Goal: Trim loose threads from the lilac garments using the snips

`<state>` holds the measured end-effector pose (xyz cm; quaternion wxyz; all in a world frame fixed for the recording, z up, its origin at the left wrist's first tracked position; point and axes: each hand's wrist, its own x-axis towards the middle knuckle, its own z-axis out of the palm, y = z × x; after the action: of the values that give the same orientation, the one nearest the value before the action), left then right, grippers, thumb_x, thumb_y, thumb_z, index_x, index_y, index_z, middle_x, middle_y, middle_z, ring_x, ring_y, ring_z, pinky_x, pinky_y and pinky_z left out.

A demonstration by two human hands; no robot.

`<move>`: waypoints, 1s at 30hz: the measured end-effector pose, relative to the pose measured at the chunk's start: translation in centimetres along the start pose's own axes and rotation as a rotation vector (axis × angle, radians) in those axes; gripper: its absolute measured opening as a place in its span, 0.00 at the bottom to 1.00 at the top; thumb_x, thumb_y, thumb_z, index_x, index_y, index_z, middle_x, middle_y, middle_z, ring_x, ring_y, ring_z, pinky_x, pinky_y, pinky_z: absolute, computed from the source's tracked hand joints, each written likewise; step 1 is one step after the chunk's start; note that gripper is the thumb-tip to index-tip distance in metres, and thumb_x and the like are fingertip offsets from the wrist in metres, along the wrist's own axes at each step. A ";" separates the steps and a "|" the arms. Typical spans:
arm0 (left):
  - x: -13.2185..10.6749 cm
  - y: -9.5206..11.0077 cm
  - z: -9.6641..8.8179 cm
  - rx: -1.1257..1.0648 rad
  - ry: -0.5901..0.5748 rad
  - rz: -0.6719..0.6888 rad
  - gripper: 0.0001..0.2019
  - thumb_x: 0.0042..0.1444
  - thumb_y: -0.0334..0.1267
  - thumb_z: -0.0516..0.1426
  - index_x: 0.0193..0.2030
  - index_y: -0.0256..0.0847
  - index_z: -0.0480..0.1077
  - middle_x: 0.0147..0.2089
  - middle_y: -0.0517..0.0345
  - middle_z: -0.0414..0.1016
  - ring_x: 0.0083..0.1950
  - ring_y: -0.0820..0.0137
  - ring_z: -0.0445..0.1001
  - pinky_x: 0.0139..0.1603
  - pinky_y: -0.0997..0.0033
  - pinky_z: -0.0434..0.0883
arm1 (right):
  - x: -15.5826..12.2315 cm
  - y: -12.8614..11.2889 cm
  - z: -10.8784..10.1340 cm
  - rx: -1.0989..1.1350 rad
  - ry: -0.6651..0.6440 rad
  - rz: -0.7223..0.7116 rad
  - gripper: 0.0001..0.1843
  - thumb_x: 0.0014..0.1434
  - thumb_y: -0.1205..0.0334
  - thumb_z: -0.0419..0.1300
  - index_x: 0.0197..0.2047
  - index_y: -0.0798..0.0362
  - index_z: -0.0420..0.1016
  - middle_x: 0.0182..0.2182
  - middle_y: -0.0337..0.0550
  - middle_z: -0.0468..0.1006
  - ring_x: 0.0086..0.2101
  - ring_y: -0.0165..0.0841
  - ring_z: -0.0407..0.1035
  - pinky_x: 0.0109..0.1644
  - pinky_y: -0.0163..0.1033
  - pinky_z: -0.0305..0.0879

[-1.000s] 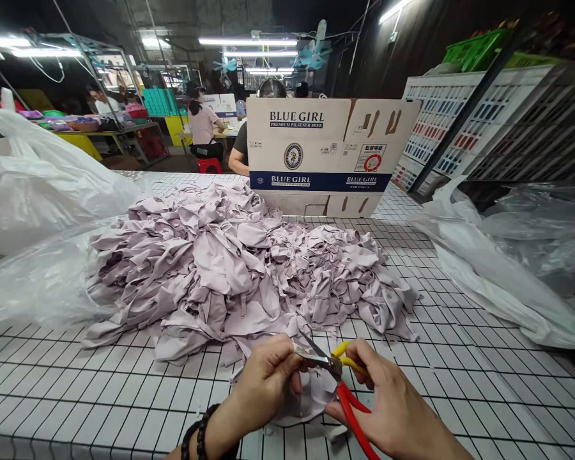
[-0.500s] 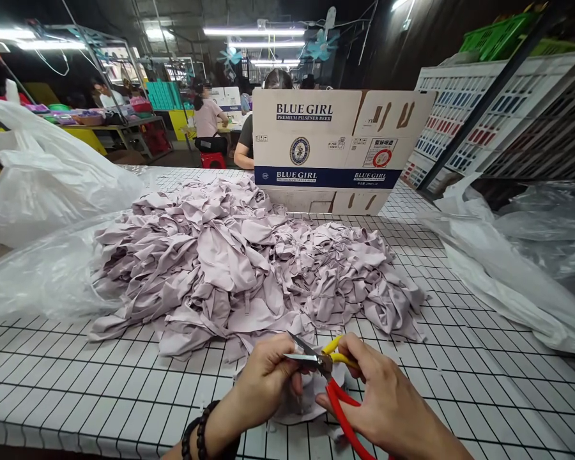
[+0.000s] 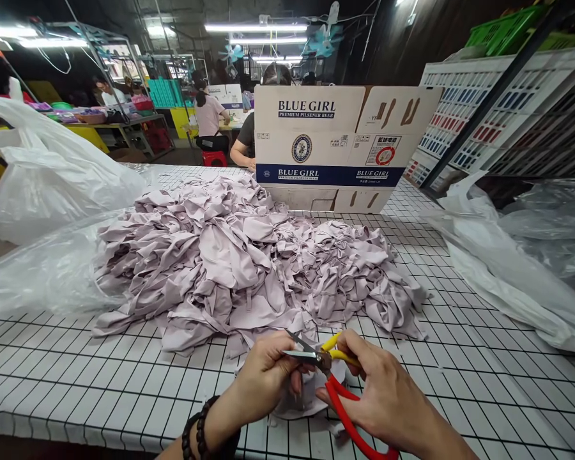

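Lilac cloth piece (image 3: 306, 397): at the lower centre of the frame, hanging beneath the fingers, its lower part at the tabletop.
Left hand (image 3: 264, 378): lower centre, fingers closed in a pinch that appears to hold an edge of the cloth piece; the exact pinch point is hidden by fingers and blades. Dark beaded bracelet (image 3: 201, 436) on the wrist.
Right hand (image 3: 388, 393): lower right of centre, curled around the handles of the scissors (image 3: 324, 361).
Scissors: yellow and red handles, blades parted and pointing left, right at the left fingertips. From where I stand, I cannot tell whether they touch fabric.
Pile (image 3: 232, 255): crumpled lilac pieces heaped across the middle of the frame, larger on the left, lower on the right. Which have been worked on, if any, I cannot tell.
Progress: one piece is in hand and, I judge, unfinished, since the blades stand parted beside it. A small pale scrap (image 3: 337, 430) near it may be a trimming.
Table covering (image 3: 124, 377): white with a black grid, under everything.
Around the pile: white plastic bag (image 3: 60, 185) at left, another white bag (image 3: 503, 275) at right, printed cardboard (image 3: 311, 144) upright behind.
Beyond: a co-worker's arm (image 3: 242, 150) beside the cardboard, upper centre.
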<state>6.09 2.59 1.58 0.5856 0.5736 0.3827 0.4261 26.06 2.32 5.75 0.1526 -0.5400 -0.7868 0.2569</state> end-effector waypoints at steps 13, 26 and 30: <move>-0.3 0.1 -0.2 0.004 -0.019 0.028 0.17 0.62 0.45 0.54 0.32 0.35 0.76 0.24 0.59 0.68 0.21 0.76 0.68 0.26 0.76 0.67 | -0.1 0.0 -0.4 0.030 -0.083 0.019 0.19 0.52 0.50 0.62 0.29 0.48 0.53 0.21 0.29 0.60 0.21 0.26 0.52 0.24 0.32 0.51; -0.3 0.3 -0.3 0.006 -0.031 0.013 0.19 0.61 0.49 0.54 0.31 0.35 0.76 0.22 0.60 0.67 0.20 0.76 0.68 0.26 0.75 0.66 | -0.1 0.6 0.2 -0.040 -0.005 -0.031 0.19 0.53 0.50 0.60 0.28 0.48 0.51 0.20 0.29 0.60 0.21 0.26 0.52 0.24 0.31 0.53; -0.3 0.5 -0.2 -0.005 -0.039 0.001 0.20 0.61 0.49 0.54 0.30 0.34 0.75 0.21 0.61 0.66 0.19 0.76 0.67 0.25 0.76 0.66 | -0.2 0.7 0.3 -0.032 0.004 -0.046 0.18 0.54 0.51 0.59 0.28 0.48 0.52 0.21 0.30 0.64 0.21 0.26 0.54 0.25 0.31 0.55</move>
<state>5.78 2.36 2.07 0.5943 0.5806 0.3698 0.4159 26.55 2.31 5.12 0.1515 -0.5247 -0.8028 0.2394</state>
